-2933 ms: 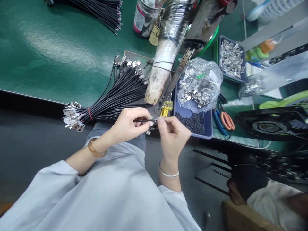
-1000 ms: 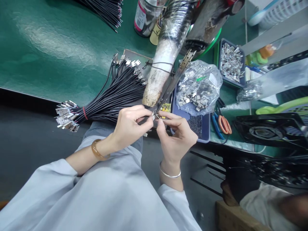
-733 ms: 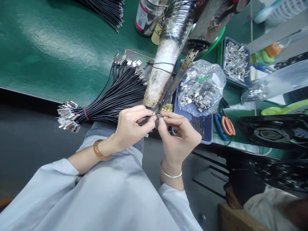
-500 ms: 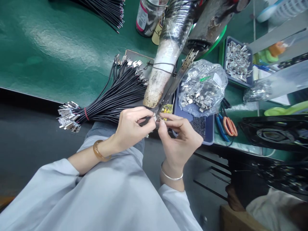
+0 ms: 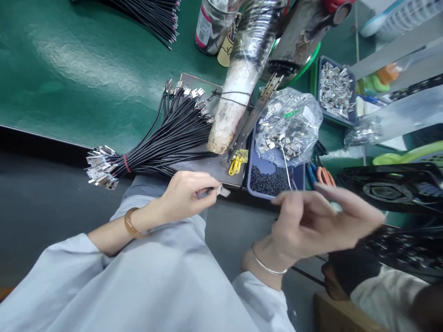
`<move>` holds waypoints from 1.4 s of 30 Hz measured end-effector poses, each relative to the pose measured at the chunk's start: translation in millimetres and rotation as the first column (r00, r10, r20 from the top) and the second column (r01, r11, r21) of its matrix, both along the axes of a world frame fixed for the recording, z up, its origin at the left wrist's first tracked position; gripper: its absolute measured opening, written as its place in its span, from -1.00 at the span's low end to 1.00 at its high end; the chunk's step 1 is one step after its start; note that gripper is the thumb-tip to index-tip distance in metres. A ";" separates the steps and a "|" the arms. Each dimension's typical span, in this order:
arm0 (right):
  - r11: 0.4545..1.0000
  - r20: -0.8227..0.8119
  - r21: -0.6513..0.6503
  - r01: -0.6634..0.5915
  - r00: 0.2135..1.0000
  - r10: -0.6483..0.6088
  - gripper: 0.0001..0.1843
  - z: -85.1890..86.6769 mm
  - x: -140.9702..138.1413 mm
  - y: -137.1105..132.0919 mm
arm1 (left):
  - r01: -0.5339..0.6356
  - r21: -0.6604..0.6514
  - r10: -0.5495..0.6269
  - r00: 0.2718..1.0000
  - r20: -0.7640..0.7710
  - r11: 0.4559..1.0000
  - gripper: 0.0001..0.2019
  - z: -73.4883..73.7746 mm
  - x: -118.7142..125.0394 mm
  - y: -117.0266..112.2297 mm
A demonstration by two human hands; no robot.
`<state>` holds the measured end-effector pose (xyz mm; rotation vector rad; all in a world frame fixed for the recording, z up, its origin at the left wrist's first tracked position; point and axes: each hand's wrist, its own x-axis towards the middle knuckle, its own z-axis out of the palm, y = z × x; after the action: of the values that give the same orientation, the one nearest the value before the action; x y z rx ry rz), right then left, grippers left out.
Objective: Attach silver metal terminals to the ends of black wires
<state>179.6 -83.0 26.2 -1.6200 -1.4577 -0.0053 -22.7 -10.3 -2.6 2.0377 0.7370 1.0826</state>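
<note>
My left hand pinches a black wire with a small metal clip at its tip, just below the bench edge. My right hand is blurred by motion, out to the right below the blue tray, fingers stretched apart with nothing seen in them. A bundle of black wires with metal clips, tied with a red band, lies on the green bench above my left hand. A clear bag of metal clips rests in the blue tray over small black sleeves.
A wrapped soldering tool leans over a dark plate. Yellow clips, orange-handled pliers, a second tray of metal clips, a jar, more wires and a black fan are around. Another person sits lower right.
My right hand has let go of the clip at the wire's tip and swung away to the right, fingers opening. My left hand has dropped slightly, still pinching the wire.
</note>
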 end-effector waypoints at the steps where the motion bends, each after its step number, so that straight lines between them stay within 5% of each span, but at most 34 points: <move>1: 0.998 0.046 -0.006 0.055 0.997 -0.054 -0.82 3.9 6.3 4.3 | 0.014 -0.005 -0.014 1.000 0.017 1.000 -0.84 -1.6 -2.0 -0.4; 4: 0.967 0.191 -0.234 0.106 0.980 -0.061 -0.88 10.0 30.9 27.5 | -0.009 0.001 0.008 0.995 0.096 1.000 -0.90 -5.1 -6.2 3.1; 7: 0.925 0.298 -0.318 0.207 0.948 -0.110 -0.80 3.8 59.3 58.7 | -0.180 0.140 0.171 0.983 0.072 0.974 -0.87 -7.0 -7.7 14.4; 10: 0.894 0.371 -0.384 0.231 0.925 -0.080 -0.82 -8.7 77.6 88.5 | -0.269 0.335 0.326 0.937 -0.127 0.903 -0.81 -9.7 -6.4 29.4; 14: 0.895 0.389 -0.415 0.165 0.921 0.011 -0.78 -17.8 80.8 111.0 | -0.151 0.422 0.330 0.858 -0.392 0.894 -0.76 -17.2 -2.2 42.5; 21: 0.889 0.165 -0.445 0.106 0.986 -0.035 -0.84 -3.1 79.9 88.2 | -0.166 0.440 0.256 0.955 -0.152 0.883 -0.71 -19.7 -4.0 31.7; 26: 0.863 0.088 -0.498 0.085 0.995 -0.047 -0.85 1.4 79.9 66.0 | -0.011 0.444 0.121 0.968 -0.218 0.896 -0.73 -14.3 -11.6 18.9; 30: 0.894 0.163 -0.426 0.141 0.984 -0.077 -0.87 5.6 79.4 57.9 | 0.106 0.354 0.023 0.939 -0.343 0.929 -0.71 -9.9 -16.1 16.1; 36: 0.868 0.357 -0.497 0.011 0.914 0.192 -0.85 2.0 79.1 53.0 | 0.193 0.229 -0.076 0.895 -0.439 0.954 -0.71 3.9 -8.1 21.6; 42: 0.878 0.475 -0.475 0.058 0.857 0.200 -0.85 -6.7 81.2 50.4 | 0.061 0.136 -0.029 0.974 -0.226 0.989 -0.77 3.2 6.3 17.8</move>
<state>260.7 -32.6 19.5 -2.0645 -2.0546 -0.0413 -16.4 7.5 0.6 2.3140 0.7378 0.9120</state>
